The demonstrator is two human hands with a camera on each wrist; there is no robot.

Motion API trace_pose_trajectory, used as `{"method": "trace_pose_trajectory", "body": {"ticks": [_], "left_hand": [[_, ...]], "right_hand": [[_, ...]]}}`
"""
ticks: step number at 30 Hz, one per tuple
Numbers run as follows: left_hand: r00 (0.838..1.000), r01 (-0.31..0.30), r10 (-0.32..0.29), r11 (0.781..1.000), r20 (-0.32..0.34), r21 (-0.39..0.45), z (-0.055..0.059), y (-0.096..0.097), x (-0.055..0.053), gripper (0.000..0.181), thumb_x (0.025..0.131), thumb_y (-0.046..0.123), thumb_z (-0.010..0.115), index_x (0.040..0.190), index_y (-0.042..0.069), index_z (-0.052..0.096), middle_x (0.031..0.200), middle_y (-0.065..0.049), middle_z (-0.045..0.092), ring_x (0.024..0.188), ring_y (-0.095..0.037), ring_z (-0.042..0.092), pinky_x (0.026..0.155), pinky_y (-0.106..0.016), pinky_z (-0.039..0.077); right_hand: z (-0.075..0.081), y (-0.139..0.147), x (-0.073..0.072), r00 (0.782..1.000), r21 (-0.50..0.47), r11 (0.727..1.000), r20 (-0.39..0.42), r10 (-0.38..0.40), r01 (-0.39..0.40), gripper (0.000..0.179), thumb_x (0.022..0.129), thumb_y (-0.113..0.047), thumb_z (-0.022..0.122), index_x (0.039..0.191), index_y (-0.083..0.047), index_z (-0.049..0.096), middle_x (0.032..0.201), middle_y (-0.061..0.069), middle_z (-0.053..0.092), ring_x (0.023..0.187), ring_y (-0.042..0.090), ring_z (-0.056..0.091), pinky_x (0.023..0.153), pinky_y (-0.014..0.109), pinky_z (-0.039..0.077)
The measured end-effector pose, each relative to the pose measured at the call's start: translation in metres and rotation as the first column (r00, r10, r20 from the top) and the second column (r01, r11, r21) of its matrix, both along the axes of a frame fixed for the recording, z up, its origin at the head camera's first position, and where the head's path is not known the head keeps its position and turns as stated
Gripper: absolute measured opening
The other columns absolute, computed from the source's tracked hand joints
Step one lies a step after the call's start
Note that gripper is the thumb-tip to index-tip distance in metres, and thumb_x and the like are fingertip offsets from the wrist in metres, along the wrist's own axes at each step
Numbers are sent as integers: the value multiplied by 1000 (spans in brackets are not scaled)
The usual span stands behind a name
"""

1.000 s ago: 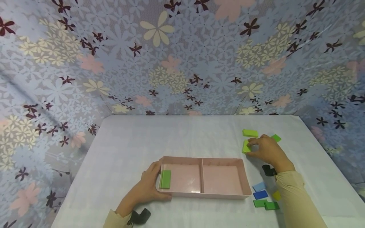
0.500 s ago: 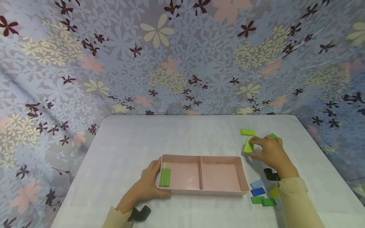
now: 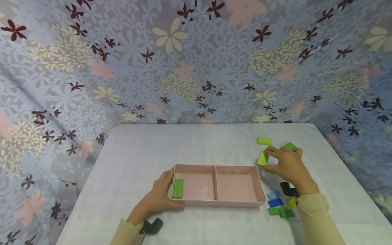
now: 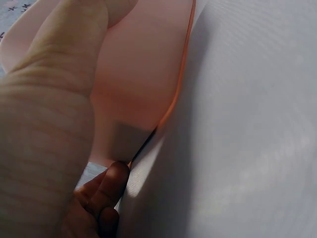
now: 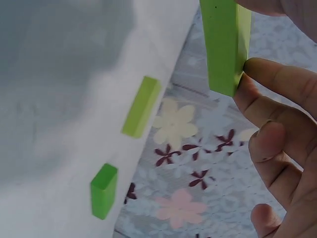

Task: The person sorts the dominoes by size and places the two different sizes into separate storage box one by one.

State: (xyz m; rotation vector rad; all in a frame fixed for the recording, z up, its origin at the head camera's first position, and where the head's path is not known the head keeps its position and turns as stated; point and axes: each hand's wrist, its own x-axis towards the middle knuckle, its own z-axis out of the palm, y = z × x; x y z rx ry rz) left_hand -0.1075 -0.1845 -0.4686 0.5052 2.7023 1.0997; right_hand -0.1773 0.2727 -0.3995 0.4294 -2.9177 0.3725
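Note:
My left hand (image 3: 162, 192) holds the left end of a pink two-compartment box (image 3: 225, 203), thumb along its front wall and fingers at its left side. In the left wrist view, fingertips (image 4: 116, 176) touch the pink box wall (image 4: 143, 64). Inside the left compartment, a green block (image 3: 178, 188) stands against the end wall. Right of the box, my right hand (image 3: 288, 165) pinches a lime-green block (image 3: 262, 158) between thumb and fingers. That lime-green block (image 5: 221, 49) hangs raised and upright in the right wrist view.
Beyond the right hand lie a yellow-green block (image 3: 264, 141) and a green block (image 3: 290, 145). Near the box's front right corner are a light blue block (image 3: 274, 194), a dark blue block (image 3: 275, 202), a yellow block (image 3: 292, 203) and green blocks (image 3: 286, 213). A patterned curtain (image 3: 196, 68) borders the table.
My right hand has tilted the lime-green block up off the table while pinching it. The left hand keeps its hold on the box. The head view has shifted slightly.

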Motion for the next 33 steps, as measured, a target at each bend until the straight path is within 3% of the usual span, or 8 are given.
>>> {"method": "trace_pose_trajectory", "body": {"ticks": [14,21,28,33], "left_hand": [[1000,9,-9,1000,5,16,0,0,-1,129,54,64,83,153,37,5,146,4,31,130,-24,32,103,-59,26],[1000,10,-10,1000,0,15,1,0,0,128,54,64,83,153,34,7,146,3,32,129,-24,33,102,-58,28],[1000,27,-27,1000,-7,-6,-1,0,0,128,56,68,79,153,34,3,147,5,30,130,-12,33,104,-54,23],[1000,24,-24,1000,-10,-7,-1,-1,1,127,56,67,80,153,34,4,147,5,30,131,-12,32,105,-55,21]], "right_hand": [[18,-19,9,992,12,997,-98,80,-79,64,63,-38,87,116,-6,69,118,15,65,91,28,53,81,62,16],[20,-29,15,989,22,994,-102,109,-107,65,62,-42,87,116,-10,70,118,12,65,94,28,53,81,60,17],[19,-37,22,986,-12,990,-99,138,-139,65,62,-38,88,117,-9,69,119,14,65,90,25,53,82,61,18],[18,-43,22,978,-13,985,-123,166,-169,61,64,-38,86,116,-10,70,119,11,65,87,23,52,82,60,19]]}}
